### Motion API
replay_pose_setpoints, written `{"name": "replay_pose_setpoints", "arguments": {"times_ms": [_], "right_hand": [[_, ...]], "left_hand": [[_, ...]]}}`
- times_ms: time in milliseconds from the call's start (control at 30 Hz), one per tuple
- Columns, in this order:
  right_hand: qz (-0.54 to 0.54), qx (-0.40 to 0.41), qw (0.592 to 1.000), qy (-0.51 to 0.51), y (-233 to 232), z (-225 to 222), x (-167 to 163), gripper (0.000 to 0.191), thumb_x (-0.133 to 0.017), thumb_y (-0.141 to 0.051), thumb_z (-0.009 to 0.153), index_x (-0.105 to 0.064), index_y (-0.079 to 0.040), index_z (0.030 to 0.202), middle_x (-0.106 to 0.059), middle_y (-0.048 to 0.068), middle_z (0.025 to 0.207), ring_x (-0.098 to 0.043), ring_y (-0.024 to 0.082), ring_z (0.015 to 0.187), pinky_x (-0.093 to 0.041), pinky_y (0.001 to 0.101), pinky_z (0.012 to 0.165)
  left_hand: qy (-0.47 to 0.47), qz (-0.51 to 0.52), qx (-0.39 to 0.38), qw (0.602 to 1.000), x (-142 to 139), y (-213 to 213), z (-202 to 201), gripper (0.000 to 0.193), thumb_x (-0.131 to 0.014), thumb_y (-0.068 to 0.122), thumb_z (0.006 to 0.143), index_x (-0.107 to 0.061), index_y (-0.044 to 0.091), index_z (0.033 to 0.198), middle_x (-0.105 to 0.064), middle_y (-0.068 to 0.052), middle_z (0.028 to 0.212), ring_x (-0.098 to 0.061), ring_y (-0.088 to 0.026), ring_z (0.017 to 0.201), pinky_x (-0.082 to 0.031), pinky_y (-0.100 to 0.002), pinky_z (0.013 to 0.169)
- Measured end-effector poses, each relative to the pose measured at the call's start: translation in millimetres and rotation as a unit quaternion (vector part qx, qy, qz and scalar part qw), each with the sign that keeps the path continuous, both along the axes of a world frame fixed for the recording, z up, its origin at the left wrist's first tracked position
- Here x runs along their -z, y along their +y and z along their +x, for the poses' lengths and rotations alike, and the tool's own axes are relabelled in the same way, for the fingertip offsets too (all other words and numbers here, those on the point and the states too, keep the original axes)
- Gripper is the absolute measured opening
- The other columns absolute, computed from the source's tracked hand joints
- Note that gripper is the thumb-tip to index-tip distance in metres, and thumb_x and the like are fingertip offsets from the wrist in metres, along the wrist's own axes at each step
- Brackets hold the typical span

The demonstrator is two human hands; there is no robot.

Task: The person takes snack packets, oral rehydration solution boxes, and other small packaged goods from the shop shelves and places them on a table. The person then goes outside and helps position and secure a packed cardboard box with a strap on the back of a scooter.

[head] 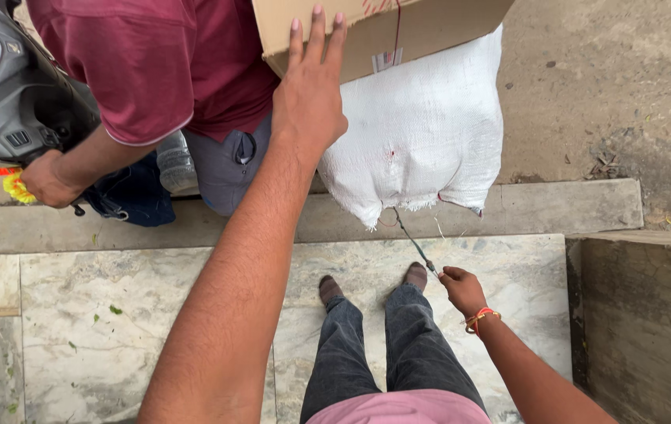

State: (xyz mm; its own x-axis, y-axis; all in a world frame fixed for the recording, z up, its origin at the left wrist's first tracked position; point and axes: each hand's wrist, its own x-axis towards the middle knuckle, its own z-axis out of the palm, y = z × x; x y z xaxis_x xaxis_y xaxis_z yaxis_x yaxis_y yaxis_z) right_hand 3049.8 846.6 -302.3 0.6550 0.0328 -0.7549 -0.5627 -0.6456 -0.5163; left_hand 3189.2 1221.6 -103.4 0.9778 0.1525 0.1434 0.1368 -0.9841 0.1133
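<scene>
My left hand (309, 86) lies flat, fingers stretched out, against the side of a brown cardboard box (422, 31) at the top of the view. Under the box hangs a white woven sack (422, 133). A thin dark cord (412, 242) runs from the sack's lower edge down to my right hand (461, 289), which is closed on the cord's end. An orange thread band is on that wrist. My feet in socks stand on a marble step (115, 314).
A person in a maroon shirt (155, 63) sits on a dark scooter (5, 86), one hand (46, 182) on the handlebar. A dark blue bag (135, 196) is by their leg. A stone kerb (555, 208) and a low concrete wall (641, 314) lie to the right.
</scene>
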Motion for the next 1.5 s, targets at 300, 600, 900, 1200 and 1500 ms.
{"name": "replay_pose_setpoints", "arguments": {"times_ms": [300,600,900,1200,1500], "right_hand": [[-0.026,-0.034,0.994,-0.103,-36.2,15.3,-32.4,0.043,-0.069,-0.032,0.094,-0.074,-0.003,0.126,-0.078,0.014,0.116,-0.071,0.028,0.104,-0.054,0.0374,0.092],[0.023,-0.055,0.994,-0.087,-15.7,-36.6,-71.8,0.039,-0.066,-0.031,0.095,-0.074,-0.003,0.121,-0.076,0.006,0.105,-0.069,0.013,0.095,-0.055,0.0331,0.08],[-0.034,-0.277,0.951,-0.131,106.3,-34.4,-89.7,0.041,-0.065,-0.036,0.095,-0.074,-0.007,0.123,-0.079,0.012,0.115,-0.075,0.024,0.105,-0.057,0.0363,0.091],[0.004,-0.376,0.849,-0.371,222.2,63.9,-242.5,0.036,-0.065,-0.031,0.096,-0.069,-0.007,0.123,-0.068,0.017,0.125,-0.071,0.035,0.103,-0.057,0.0431,0.088],[0.017,-0.462,0.667,-0.584,225.3,225.2,-306.8,0.05,-0.069,-0.033,0.1,-0.057,0.0,0.135,-0.06,0.022,0.137,-0.055,0.041,0.13,-0.046,0.05,0.108]], "left_hand": [[0.081,-0.126,0.0,0.989,-47.0,-0.6,-20.8,0.106,-0.069,-0.006,0.068,-0.023,0.019,0.16,-0.015,-0.009,0.168,-0.014,-0.037,0.155,-0.049,-0.041,0.107],[0.024,-0.244,0.006,0.97,62.3,-0.9,-170.1,0.077,-0.076,0.013,0.08,-0.046,0.015,0.151,-0.02,-0.023,0.166,-0.032,-0.041,0.15,-0.04,-0.054,0.112],[0.131,-0.449,-0.188,0.864,141.9,8.2,-347.2,0.07,-0.075,0.023,0.088,-0.043,0.014,0.15,-0.031,-0.023,0.161,-0.041,-0.041,0.143,-0.043,-0.046,0.111],[0.022,-0.481,-0.17,0.86,87.9,2.0,-318.4,0.051,-0.072,0.019,0.088,-0.056,0.008,0.135,-0.056,-0.015,0.142,-0.055,-0.035,0.131,-0.047,-0.043,0.106],[-0.163,-0.418,-0.167,0.878,22.2,22.4,-166.4,0.033,-0.066,0.025,0.097,-0.065,0.007,0.124,-0.069,-0.017,0.12,-0.068,-0.032,0.106,-0.054,-0.044,0.09]]}}
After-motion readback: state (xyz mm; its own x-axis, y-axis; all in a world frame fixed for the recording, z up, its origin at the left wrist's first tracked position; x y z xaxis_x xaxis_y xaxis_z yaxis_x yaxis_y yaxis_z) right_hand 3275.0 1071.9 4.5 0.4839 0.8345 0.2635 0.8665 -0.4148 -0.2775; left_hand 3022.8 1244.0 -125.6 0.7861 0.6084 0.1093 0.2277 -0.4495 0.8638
